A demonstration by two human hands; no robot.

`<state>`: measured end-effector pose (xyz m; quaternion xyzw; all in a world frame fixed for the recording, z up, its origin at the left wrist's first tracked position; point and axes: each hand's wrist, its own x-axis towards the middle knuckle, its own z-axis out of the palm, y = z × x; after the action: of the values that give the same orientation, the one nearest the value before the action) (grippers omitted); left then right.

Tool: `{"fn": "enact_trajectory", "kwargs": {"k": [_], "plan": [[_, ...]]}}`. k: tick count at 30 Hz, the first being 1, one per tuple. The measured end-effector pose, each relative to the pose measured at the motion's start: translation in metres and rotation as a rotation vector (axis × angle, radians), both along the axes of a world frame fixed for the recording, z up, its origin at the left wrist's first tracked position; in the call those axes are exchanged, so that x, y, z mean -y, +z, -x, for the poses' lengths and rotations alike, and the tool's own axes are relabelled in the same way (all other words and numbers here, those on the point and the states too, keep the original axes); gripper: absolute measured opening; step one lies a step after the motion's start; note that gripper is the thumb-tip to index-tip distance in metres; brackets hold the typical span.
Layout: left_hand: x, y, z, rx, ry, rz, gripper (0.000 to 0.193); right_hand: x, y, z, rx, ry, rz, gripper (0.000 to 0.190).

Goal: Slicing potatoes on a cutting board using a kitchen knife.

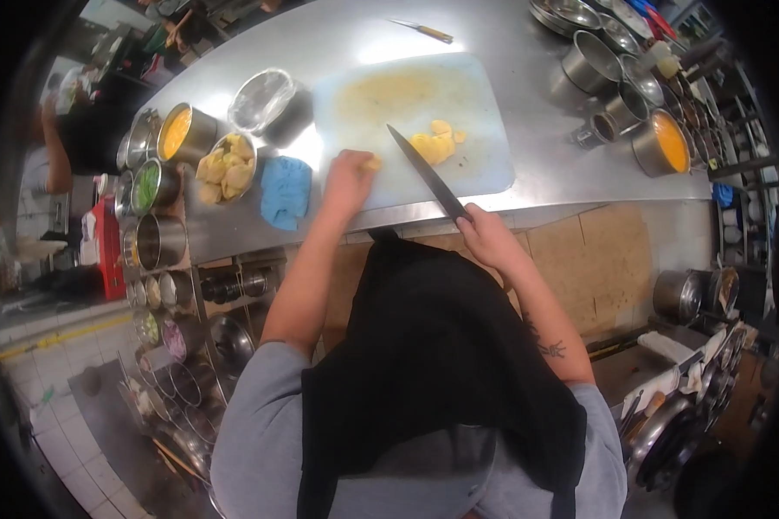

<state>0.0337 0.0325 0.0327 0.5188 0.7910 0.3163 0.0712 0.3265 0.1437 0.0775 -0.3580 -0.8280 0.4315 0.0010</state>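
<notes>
My right hand (483, 230) grips the handle of a long chef's knife (426, 173), its blade slanting up and left over a pale cutting board (389, 97). Between the fingers of my left hand (350, 180) is a small yellow piece, perhaps of potato (374, 163), held at the board's left side. To the right of the blade lie cut yellow slices (433, 148), loosely grouped. Left of my left hand, a folded blue cloth (285, 193) rests on the steel table, beside a metal bowl heaped with peeled yellow chunks that look like potatoes (226, 167).
A small wooden-handled knife (423, 30) lies beyond the board. Pots of orange liquid stand left (176, 133) and right (672, 144). A plastic-lined metal container (263, 102) sits behind the bowl. Several steel pots (592, 61) crowd the right. A person's arm (55, 152) shows far left.
</notes>
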Motion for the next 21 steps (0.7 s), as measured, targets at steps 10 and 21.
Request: {"fn": "enact_trajectory", "kwargs": {"k": [10,21], "plan": [[-0.005,0.027,-0.022,0.386,0.279,0.191,0.038,0.011,-0.031,0.012,-0.218,-0.164,0.196,0.045],[0.029,-0.007,-0.014,-0.132,-0.231,0.344,0.070,0.047,0.007,0.038,-0.059,-0.211,0.329,0.060]]}}
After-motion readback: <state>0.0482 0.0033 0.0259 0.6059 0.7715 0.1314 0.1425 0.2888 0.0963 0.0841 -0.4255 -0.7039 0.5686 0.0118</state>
